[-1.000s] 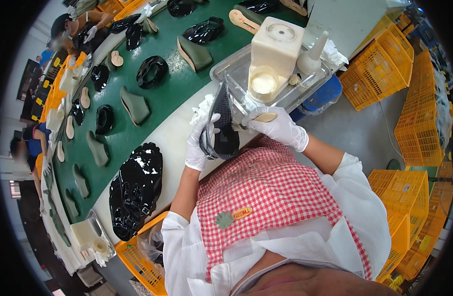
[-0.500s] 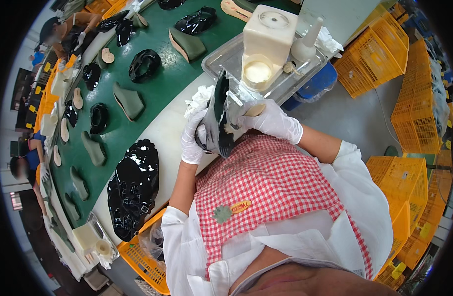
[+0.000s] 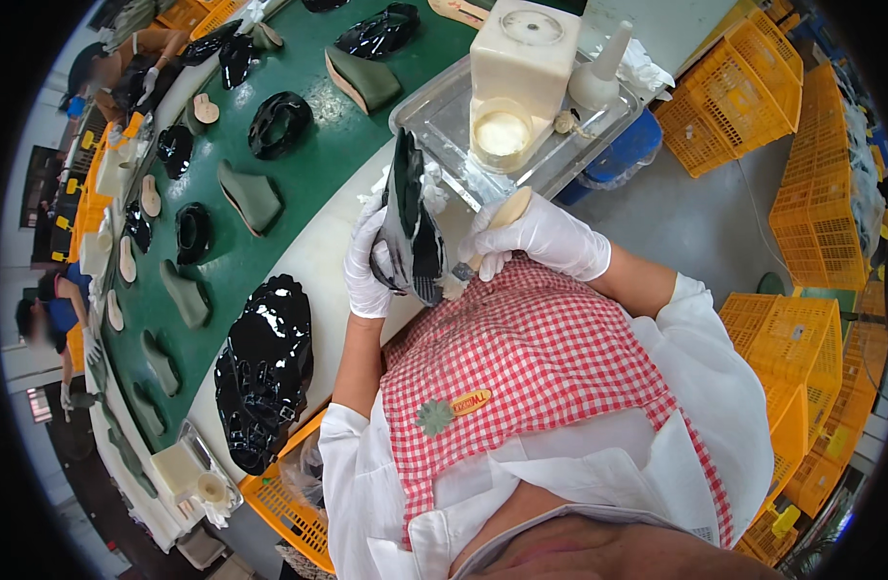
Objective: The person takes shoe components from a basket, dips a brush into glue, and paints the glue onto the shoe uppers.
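My left hand (image 3: 368, 266), in a white glove, grips a black shoe upper (image 3: 402, 208) from its left side. The upper stands on edge, with its dark lining and greyish lower border showing. In my gloved right hand (image 3: 560, 242) is a brush (image 3: 509, 207) with a pale wooden handle. Its bristles point down and left at the upper's lower right edge; whether they touch it I cannot tell. Left of my arm, a glossy black upper with buckled straps (image 3: 262, 372) lies on the pale table edge (image 3: 313, 242).
Ahead, a metal tray (image 3: 420, 111) bears a cream container (image 3: 521, 58), a cup of white liquid (image 3: 502, 133) and a nozzle bottle (image 3: 598, 77). Green wedge soles (image 3: 248, 198) and black uppers (image 3: 281, 126) lie on the green belt (image 3: 318, 184). Yellow crates (image 3: 729, 97) stand right. Two co-workers are far left.
The brush has swung, its bristles moving down along the upper's edge and its handle standing steeper. My left hand and the upper have shifted slightly left.
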{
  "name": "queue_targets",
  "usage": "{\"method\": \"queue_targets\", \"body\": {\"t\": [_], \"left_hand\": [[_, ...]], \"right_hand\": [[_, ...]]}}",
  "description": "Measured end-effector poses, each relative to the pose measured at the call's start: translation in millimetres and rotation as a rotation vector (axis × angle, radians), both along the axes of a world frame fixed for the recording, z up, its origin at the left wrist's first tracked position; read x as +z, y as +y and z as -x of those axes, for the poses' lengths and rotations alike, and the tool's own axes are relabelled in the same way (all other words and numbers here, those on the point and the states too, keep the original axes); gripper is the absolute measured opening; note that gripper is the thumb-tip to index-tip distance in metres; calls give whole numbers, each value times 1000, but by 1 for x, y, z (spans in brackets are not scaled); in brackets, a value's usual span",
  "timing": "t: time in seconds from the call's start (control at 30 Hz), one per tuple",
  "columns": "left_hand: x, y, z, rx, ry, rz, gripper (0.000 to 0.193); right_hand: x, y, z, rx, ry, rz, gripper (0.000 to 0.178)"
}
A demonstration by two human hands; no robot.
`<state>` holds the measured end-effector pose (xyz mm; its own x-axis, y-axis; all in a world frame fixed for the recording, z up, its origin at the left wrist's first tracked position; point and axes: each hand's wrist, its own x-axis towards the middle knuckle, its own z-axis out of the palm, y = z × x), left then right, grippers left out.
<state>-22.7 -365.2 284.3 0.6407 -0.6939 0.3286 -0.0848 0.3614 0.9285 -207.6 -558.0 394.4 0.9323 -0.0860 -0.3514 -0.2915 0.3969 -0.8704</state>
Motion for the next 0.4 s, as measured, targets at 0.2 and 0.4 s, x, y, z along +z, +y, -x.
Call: {"method": "queue_targets", "body": {"t": [0.2,0.4], "left_hand": [[-6,1,-2,79,-68,-27,46],[34,7,2,43,179,-218,55]], "right_hand": [[-23,-1,-13,-70,-32,171,14],[-26,-13,-21,-207,-90,248,16]]}}
